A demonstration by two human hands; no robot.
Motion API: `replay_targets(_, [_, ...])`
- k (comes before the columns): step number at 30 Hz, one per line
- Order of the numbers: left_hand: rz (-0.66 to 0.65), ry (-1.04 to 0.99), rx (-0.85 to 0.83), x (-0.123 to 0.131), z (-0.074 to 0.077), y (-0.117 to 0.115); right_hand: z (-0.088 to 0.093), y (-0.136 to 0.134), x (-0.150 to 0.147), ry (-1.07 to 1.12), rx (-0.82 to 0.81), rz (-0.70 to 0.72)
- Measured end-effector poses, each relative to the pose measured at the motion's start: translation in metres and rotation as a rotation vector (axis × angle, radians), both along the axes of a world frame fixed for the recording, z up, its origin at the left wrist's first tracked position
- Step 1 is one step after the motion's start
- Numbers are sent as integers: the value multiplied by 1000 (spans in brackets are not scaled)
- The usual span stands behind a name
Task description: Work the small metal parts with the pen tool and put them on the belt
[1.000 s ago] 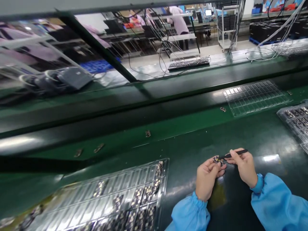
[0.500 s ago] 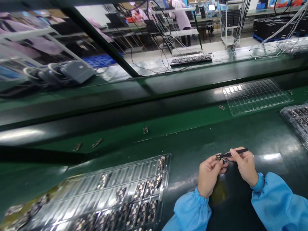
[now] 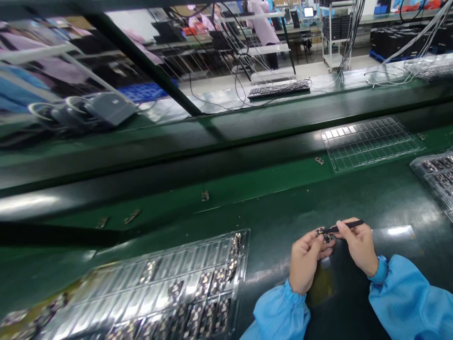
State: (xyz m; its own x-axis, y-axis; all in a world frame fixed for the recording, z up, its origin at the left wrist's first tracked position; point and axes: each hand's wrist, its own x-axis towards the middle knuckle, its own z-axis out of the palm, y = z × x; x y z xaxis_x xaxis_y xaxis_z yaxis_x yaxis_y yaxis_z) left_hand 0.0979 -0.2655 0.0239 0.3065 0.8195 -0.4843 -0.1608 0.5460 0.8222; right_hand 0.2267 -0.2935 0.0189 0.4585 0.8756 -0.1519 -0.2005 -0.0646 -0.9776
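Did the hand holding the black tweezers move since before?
No. The right hand with the tweezers stays the same gap from the left tray, tips at the little part the left hand pinches.

Lighting: bright, even overhead factory light. Glare: white patch on the dark green bench [image 3: 399, 231] just right of the right hand [image 3: 359, 248]; pale sheen along the conveyor rail [image 3: 28, 203]; streaked reflections across the clear tray [image 3: 159, 288], lower left. Shadows: soft, faint beneath the left hand [image 3: 306, 264]. Sharpness: hands, small board [image 3: 321, 233] and tweezers [image 3: 332, 229] fairly crisp; left edge smeared. Distortion: wide-angle, rails bowed; far hall softer, slightly washed out
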Motion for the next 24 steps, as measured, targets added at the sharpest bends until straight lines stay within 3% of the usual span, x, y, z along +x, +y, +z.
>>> replay_targets(5, [10,-13,4,-1,-1,-2,5,-6,0,-210,73,24])
replay_targets(10, [60,31,6,-8,1,7,12,-10,10,-556,378,-7])
replay_targets(13, [121,163,85,-18,5,44,11,-7,15,-573,414,-27])
replay_targets(20, [286,530,313,-44,20,180,3,-4,14,-511,243,30])
replay_targets(22, [287,679,370,-52,24,196,6,-4,16,-473,197,62])
replay_targets(24, [238,831,445,-61,26,194,12,-4,19,-397,145,156])
